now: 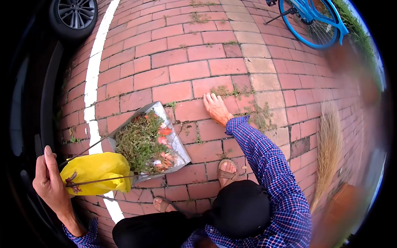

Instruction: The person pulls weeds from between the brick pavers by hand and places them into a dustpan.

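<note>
My left hand [51, 182] is closed around the thin wire handle [99, 181] of a metal dustpan [180, 148], its thumb pointing up. Pulled-up green and brown weeds [138, 142] fill much of the pan, with orange-pink leaves or scraps [164, 142] along one side. A yellow plastic bag [99, 170] hangs between the handle's two wires. My right hand [217, 108] reaches down to the brick paving with its fingers bent and close together. Its fingertips touch the ground beside a low weed patch [223, 90]; whatever they may pinch is hidden.
More weeds [261, 116] grow in the brick joints right of my hand. A straw broom [328, 149] lies on the right. A blue bicycle [314, 22] stands at upper right. A car wheel [76, 13] and a white painted line [94, 70] are on the left.
</note>
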The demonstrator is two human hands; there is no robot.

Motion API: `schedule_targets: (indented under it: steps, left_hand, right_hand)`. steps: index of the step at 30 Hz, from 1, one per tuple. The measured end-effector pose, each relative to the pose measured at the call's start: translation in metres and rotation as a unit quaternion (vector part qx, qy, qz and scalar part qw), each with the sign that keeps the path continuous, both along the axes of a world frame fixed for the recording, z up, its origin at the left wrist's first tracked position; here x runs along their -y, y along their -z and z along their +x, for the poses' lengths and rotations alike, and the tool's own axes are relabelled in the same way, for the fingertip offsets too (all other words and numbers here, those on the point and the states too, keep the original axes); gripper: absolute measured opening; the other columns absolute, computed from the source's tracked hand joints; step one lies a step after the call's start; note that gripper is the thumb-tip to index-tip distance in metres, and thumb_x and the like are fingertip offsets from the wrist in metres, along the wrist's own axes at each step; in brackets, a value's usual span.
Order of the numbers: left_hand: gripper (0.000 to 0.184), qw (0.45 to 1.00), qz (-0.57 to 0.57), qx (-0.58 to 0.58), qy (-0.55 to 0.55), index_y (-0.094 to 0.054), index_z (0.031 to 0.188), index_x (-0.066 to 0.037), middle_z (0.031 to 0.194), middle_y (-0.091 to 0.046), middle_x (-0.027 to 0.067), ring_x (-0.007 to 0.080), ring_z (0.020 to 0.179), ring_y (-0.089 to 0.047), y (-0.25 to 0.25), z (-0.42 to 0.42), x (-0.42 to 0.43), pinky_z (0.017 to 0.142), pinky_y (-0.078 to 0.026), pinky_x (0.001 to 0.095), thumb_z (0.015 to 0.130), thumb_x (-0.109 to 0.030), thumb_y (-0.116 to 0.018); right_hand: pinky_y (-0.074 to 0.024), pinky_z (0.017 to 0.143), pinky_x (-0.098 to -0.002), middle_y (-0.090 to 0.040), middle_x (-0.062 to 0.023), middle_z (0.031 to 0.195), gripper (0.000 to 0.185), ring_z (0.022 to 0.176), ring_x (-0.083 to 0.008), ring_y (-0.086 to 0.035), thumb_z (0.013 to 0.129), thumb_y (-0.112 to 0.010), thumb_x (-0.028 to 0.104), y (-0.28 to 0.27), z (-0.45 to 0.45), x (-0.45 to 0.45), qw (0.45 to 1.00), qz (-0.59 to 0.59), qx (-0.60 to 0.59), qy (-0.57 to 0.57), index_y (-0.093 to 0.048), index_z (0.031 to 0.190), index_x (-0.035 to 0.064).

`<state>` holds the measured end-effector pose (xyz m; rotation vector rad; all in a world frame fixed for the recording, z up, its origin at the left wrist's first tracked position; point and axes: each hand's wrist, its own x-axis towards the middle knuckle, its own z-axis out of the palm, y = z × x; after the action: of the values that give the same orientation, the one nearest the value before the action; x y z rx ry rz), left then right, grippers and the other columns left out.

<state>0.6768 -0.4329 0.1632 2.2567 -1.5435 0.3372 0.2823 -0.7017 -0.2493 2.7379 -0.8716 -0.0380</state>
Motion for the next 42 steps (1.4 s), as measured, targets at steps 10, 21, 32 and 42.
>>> schedule_targets:
  steps: [10,21,32,42]
  left_hand:
    - [0.026,0.998,-0.001,0.066,0.025,-0.074,0.123,-0.006,0.099,-0.075,0.0086,0.0135,0.087,-0.074,0.006,-0.003,-0.005,0.069,-0.058,0.0209,0.107,-0.020,-0.058]
    - [0.031,0.998,-0.006,0.068,0.011,-0.069,0.133,-0.008,0.117,-0.075,0.0136,0.0219,0.109,-0.074,0.014,0.001,-0.018,0.084,-0.062,0.0284,0.107,-0.020,-0.056]
    - [0.032,0.989,0.005,0.144,0.039,-0.068,0.134,-0.007,0.118,-0.075,0.0130,0.0184,0.104,-0.075,0.011,0.008,-0.020,0.073,-0.060,0.0220,0.108,-0.021,-0.055]
    - [0.031,0.987,0.036,0.159,0.002,-0.071,0.130,-0.006,0.121,-0.075,0.0099,0.0070,0.086,-0.073,0.021,0.036,-0.047,0.056,-0.049,0.0149,0.109,-0.022,-0.054]
  right_hand:
    - [-0.0550,0.073,-0.0392,-0.058,-0.0178,0.102,0.030,0.095,-0.0294,-0.061,0.081,-0.063,0.005,0.004,0.016,0.024,0.989,0.133,0.002,0.070,-0.060,0.110,-0.0001]
    - [-0.0576,0.073,-0.0384,-0.075,-0.0044,0.090,0.020,0.087,-0.0226,-0.074,0.092,-0.056,0.011,-0.018,0.050,0.037,0.963,0.138,-0.231,0.020,-0.075,0.097,0.0109]
    - [-0.0552,0.064,-0.0458,-0.068,-0.0229,0.080,0.021,0.073,-0.0392,-0.069,0.094,-0.059,0.020,-0.008,0.029,0.047,0.952,0.306,0.018,0.015,-0.064,0.091,-0.0004]
    - [-0.0521,0.080,-0.0476,-0.056,-0.0182,0.105,0.056,0.099,-0.0372,-0.061,0.087,-0.076,0.039,-0.056,0.024,-0.105,0.875,0.462,0.148,-0.008,-0.052,0.119,-0.0001]
